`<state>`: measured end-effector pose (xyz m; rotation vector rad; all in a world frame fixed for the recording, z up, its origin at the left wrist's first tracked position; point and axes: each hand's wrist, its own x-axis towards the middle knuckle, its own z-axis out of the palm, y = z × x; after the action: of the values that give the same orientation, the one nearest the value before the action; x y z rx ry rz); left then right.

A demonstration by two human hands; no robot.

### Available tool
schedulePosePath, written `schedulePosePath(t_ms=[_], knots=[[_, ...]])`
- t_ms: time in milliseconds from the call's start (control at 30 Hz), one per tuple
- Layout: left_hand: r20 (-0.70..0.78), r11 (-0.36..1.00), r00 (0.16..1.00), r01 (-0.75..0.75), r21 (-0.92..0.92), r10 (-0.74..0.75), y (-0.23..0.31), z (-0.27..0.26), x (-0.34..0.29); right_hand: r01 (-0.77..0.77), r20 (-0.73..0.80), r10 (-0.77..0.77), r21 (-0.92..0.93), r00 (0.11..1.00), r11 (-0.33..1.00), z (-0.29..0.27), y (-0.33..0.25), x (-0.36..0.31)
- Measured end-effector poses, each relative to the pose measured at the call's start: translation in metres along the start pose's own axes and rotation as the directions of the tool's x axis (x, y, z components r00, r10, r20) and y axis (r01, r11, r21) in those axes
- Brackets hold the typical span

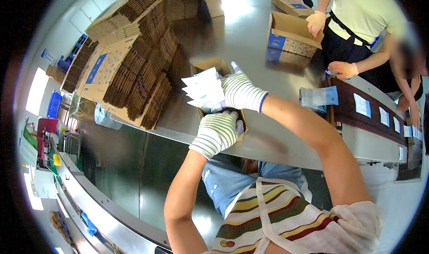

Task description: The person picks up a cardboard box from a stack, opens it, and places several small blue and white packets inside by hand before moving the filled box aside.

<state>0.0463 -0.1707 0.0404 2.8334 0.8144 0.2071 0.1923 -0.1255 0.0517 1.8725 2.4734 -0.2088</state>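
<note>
White packets (pixel 203 89) are grasped over the open cardboard box (pixel 208 65) by the fingers of the right hand (pixel 243 91), while the left hand (pixel 216 133) is curled at the box's near side, its hold indiscernible.

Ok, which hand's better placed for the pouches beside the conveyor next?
Probably the right hand: it's nearer those pouches, though touching the white packets. The left hand is farther away, at the open carton.

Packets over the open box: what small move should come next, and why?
Probably squaring up the packets, I'd judge: their edges splay unevenly over the open box, the right hand has hold of them, and the left hand is close by.
</note>
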Motion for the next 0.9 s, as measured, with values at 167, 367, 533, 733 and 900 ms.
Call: schedulePosePath(t_ms=[167,367,533,733,900], knots=[[-0.015,1.000,1.000,-0.020,-0.012,0.020,0.007,-0.033,0.012,-0.032,-0.051,0.031,-0.020,0.998,0.999,0.017,0.019,-0.005],[-0.148,0.946,0.943,0.313,0.087,-0.299,-0.054,-0.054,0.072,-0.062,-0.048,0.055,-0.161,0.997,0.985,-0.021,0.000,-0.026],[0.391,0.981,0.901,0.152,0.123,-0.189,-0.068,0.003,0.088,0.187,-0.511,-0.056,0.209,0.858,0.960,-0.030,0.006,-0.095],[0.561,0.979,0.828,-0.107,0.171,-0.008,-0.103,0.036,0.089,0.393,-0.525,-0.346,-0.024,0.777,0.919,0.054,-0.044,-0.120],[0.585,0.951,0.757,0.168,0.258,-0.292,-0.017,-0.025,0.071,0.346,-0.593,-0.303,-0.044,0.746,0.937,0.061,-0.026,-0.122]])
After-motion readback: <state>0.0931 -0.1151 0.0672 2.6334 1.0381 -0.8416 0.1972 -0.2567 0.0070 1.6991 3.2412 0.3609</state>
